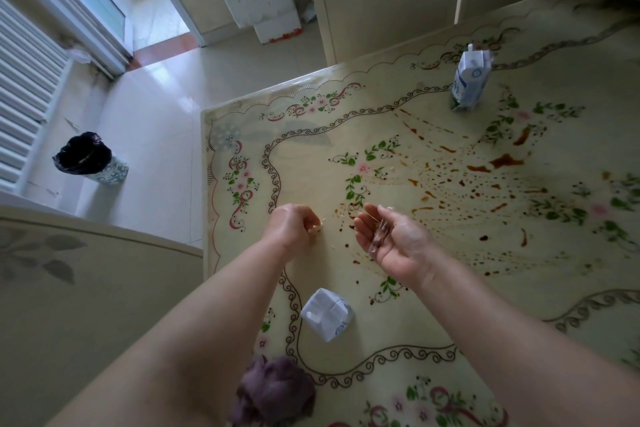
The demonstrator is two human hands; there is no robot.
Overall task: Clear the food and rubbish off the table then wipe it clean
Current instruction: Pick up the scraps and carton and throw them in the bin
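Our left hand [292,225] pinched on pale scraps [318,228], right hand [388,236] cupped open with clear wrapper [379,234], spilled sauce [502,163] at two o'clock on table [346,135].

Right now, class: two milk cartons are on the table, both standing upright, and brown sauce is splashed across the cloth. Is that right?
Not quite. The head view shows only the far carton standing upright; the near carton lies on its side. Both are on the table, and brown sauce is splashed across the cloth.

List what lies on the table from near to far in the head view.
purple cloth → flattened white carton → left hand and right hand side by side → brown sauce spill → upright milk carton
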